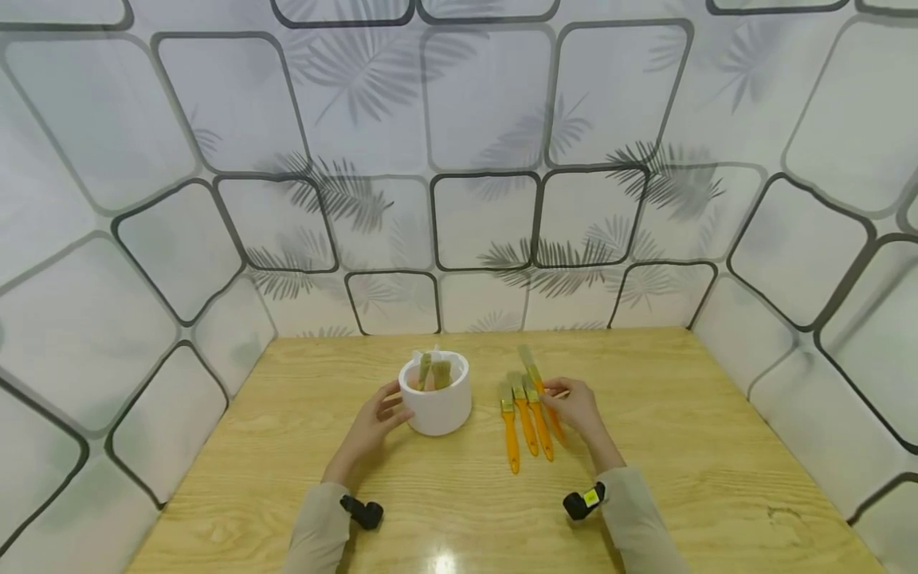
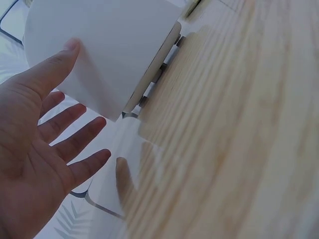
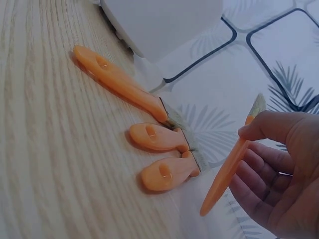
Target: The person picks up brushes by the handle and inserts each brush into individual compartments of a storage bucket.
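In the head view, my right hand (image 1: pixel 576 405) pinches an orange-handled paintbrush (image 1: pixel 555 422), bristles pointing away from me. The right wrist view shows that brush (image 3: pixel 227 174) tilted between thumb and fingers, above the table. Left of it, three more orange paintbrushes (image 1: pixel 511 442) lie side by side on the wood. A round white pot (image 1: pixel 437 410) stands further left, with several pieces inside, some with olive-tan tops (image 1: pixel 441 373). My left hand (image 1: pixel 376 418) is at the pot's left side. In the left wrist view, its thumb (image 2: pixel 60 59) lies against the white wall, the other fingers extended.
A light wooden table (image 1: pixel 445 510) carries everything. Patterned cloth walls (image 1: pixel 484 223) with grey outlines and leaf prints rise behind the table and at both sides. Short dark feet (image 2: pixel 159 73) show under the pot. Both wrists wear small black cameras (image 1: pixel 362 512).
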A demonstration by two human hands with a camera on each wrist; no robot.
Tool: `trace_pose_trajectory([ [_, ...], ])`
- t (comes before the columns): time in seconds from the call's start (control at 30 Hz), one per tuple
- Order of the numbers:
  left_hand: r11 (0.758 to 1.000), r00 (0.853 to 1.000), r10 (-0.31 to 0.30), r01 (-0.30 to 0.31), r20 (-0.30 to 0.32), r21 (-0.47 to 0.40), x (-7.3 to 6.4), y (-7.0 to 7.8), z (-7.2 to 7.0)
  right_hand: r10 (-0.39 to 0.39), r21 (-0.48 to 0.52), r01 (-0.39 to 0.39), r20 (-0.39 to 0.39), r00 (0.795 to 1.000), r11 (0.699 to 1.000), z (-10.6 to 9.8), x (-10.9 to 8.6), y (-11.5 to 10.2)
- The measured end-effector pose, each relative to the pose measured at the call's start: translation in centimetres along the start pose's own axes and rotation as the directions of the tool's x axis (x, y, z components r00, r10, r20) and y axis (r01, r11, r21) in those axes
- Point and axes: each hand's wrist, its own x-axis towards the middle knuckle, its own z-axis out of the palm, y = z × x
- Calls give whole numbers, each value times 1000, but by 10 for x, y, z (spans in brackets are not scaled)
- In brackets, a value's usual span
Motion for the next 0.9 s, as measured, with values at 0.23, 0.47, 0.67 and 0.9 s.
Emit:
trace_pose_trajectory([
  [0.23,1000,1000,19,-19,-4,-5,-2,4,-3,-56,10,56,-7,998,998,2,-2,-8],
  [0.47,998,998,58,-58,-25,13,1,1,-3,-80,48,81,-4,997,996,4,-5,-15],
  [0.67,999,999,46,-45,-29,21,-1,7,-2,-84,64,84,3,996,994,7,-6,-17],
  [0.9,999,999,38,-38,-22,10,-9,31,-2,-99,78,97,16,995,992,8,-6,-17],
])
